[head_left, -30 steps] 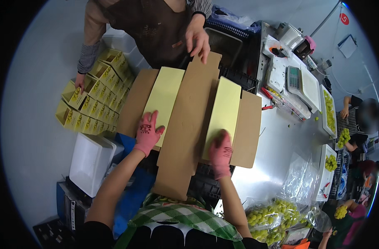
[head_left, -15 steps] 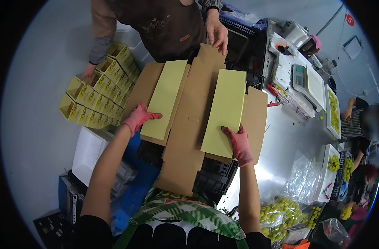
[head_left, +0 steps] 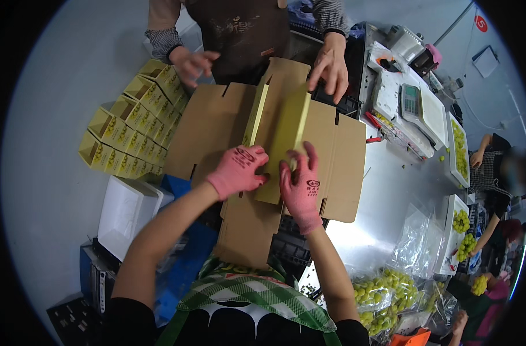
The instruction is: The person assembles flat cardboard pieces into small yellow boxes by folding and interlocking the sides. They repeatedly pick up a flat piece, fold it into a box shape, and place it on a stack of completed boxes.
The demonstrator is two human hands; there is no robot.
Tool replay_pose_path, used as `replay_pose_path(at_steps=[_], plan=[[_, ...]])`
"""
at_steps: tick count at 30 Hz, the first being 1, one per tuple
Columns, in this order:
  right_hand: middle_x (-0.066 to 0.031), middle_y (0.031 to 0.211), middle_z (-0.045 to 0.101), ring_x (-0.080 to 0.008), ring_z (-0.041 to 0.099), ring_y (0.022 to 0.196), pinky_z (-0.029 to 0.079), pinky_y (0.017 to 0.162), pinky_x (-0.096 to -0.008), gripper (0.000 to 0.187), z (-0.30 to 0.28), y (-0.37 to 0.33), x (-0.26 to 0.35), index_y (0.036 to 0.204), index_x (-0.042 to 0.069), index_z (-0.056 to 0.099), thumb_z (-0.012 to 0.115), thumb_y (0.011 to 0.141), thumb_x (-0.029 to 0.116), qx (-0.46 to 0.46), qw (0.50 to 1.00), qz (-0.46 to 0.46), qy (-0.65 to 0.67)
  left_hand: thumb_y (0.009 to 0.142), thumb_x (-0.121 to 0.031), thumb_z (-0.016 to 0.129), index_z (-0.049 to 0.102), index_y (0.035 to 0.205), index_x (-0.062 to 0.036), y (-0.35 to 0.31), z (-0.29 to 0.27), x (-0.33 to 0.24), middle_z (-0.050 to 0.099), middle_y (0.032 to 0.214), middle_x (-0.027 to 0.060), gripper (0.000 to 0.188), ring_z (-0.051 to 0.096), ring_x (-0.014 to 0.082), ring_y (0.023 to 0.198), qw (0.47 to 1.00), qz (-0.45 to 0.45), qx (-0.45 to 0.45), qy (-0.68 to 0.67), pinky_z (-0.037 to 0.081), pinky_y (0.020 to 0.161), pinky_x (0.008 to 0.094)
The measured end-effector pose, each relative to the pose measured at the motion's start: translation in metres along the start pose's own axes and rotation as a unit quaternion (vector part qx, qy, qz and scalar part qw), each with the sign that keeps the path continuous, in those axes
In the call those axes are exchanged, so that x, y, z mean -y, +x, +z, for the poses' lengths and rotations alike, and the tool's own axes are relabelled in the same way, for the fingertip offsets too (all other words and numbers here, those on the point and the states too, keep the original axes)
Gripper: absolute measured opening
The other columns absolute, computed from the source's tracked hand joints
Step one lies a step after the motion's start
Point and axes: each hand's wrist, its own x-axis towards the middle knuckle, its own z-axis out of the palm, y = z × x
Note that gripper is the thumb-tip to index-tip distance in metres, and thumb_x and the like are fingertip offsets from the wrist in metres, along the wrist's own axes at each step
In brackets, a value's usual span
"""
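A brown cardboard box lies unfolded in front of me, its side flaps spread. Two pale yellow carton pieces stand in its middle: a left carton piece, seen nearly edge-on, and a right carton piece, tilted and slightly smeared by motion. My left hand, in a pink glove, has its fingers curled round the near end of the left piece. My right hand, gloved too, grips the near outer edge of the right piece. The pieces hide some fingertips.
A co-worker in a brown apron stands opposite, hands above the cardboard. Several yellow cartons are stacked at left, above a white foam box. On the metal table at right are a scale and bagged green grapes.
The two yellow pieces went from lying flat and apart to standing closer together. Both my hands moved inward. The co-worker's hands left the carton stack and the cardboard's far edge.
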Motion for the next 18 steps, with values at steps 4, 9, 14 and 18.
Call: replay_pose_path(at_steps=[4,9,14,18], plan=[[-0.0199,0.132,0.044,-0.0393,0.049,0.112,0.045,0.089,-0.0438,0.044,-0.047,-0.005,-0.012,0.116,0.007,0.053,0.054,0.074,-0.006,0.210,0.971,-0.117,0.023,0.060,-0.031,0.081,0.052,0.119,-0.0069,-0.004,-0.052,0.021,0.039,0.131,0.0162,0.070,0.043,0.0358,0.117,0.960,0.126,0.204,-0.142,0.040,0.096,0.0389],[-0.0129,0.138,0.038,-0.0334,0.051,0.101,0.045,0.089,-0.0421,0.055,-0.071,0.004,-0.002,0.120,0.015,0.054,0.060,0.066,0.007,0.377,0.892,-0.231,-0.094,0.053,-0.032,0.085,0.054,0.125,-0.0124,-0.032,-0.062,0.045,0.023,0.145,0.0194,0.081,0.036,0.0387,0.124,0.946,0.155,0.266,-0.102,0.036,0.102,0.0407],[-0.0060,0.125,0.047,-0.0285,0.050,0.092,0.045,0.080,-0.0395,0.049,-0.069,0.011,-0.022,0.102,0.017,0.058,0.073,0.059,0.033,0.361,0.867,-0.302,-0.164,0.050,-0.040,0.084,0.062,0.112,-0.0104,-0.047,-0.054,0.054,0.036,0.135,0.0168,0.073,0.044,0.0374,0.113,0.953,0.191,0.229,-0.053,0.039,0.097,0.0435],[-0.0043,0.100,0.055,-0.0284,0.051,0.083,0.045,0.072,-0.0395,0.045,-0.068,0.010,-0.044,0.086,0.014,0.059,0.077,0.054,0.040,0.280,0.901,-0.304,-0.134,0.055,-0.052,0.078,0.065,0.093,-0.0110,-0.054,-0.031,0.053,0.054,0.103,0.0079,0.058,0.054,0.0301,0.087,0.973,0.207,0.100,0.009,0.046,0.078,0.0398]])
